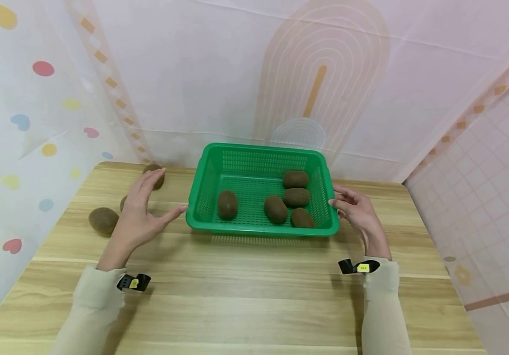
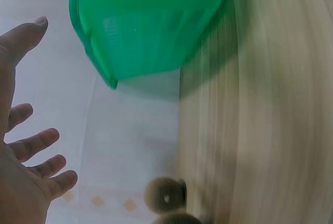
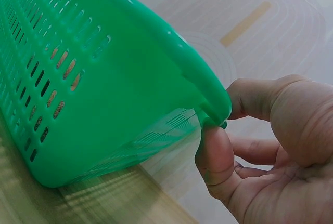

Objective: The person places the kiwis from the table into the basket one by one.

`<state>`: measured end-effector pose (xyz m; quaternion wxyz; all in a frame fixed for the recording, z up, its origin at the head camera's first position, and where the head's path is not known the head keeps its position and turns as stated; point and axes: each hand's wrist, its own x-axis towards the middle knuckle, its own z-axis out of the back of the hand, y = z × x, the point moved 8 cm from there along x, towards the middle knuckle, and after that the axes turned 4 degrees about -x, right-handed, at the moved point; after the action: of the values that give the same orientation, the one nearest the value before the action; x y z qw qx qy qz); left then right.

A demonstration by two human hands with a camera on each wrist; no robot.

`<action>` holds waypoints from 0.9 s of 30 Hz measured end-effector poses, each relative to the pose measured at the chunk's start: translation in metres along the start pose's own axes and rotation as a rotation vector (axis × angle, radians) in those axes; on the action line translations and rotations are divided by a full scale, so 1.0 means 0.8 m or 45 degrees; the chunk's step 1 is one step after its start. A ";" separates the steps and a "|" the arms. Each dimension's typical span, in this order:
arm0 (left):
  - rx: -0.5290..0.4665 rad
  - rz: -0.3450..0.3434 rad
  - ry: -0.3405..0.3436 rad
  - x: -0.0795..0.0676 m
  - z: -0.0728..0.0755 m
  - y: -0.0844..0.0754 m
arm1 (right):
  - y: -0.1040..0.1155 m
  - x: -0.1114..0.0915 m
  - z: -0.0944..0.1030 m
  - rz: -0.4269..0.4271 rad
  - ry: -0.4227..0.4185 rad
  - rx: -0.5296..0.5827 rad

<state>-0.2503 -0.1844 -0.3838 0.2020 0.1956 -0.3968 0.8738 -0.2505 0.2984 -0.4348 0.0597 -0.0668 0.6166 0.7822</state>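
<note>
Pastel backdrop [image 1: 192,74], wooden table [image 1: 236,305], basket [image 1: 263,230].

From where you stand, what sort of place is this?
Probably a small staged work corner: a wood-grain table, patterned backdrop sheets behind and beside it, and a green basket holding kiwi-like fruits.
</note>
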 end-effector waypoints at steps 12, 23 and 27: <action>-0.001 0.151 -0.029 -0.015 0.030 0.047 | 0.002 0.000 -0.001 0.009 -0.004 0.010; 0.004 0.372 -0.073 -0.040 0.063 0.093 | 0.002 -0.001 -0.002 0.013 0.008 -0.002; -0.002 0.443 -0.077 -0.051 0.071 0.110 | 0.001 0.000 -0.001 0.010 0.005 -0.010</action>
<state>-0.2502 -0.2895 -0.4234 0.0360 0.1500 -0.4313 0.8889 -0.2505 0.2971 -0.4341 0.0551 -0.0660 0.6139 0.7847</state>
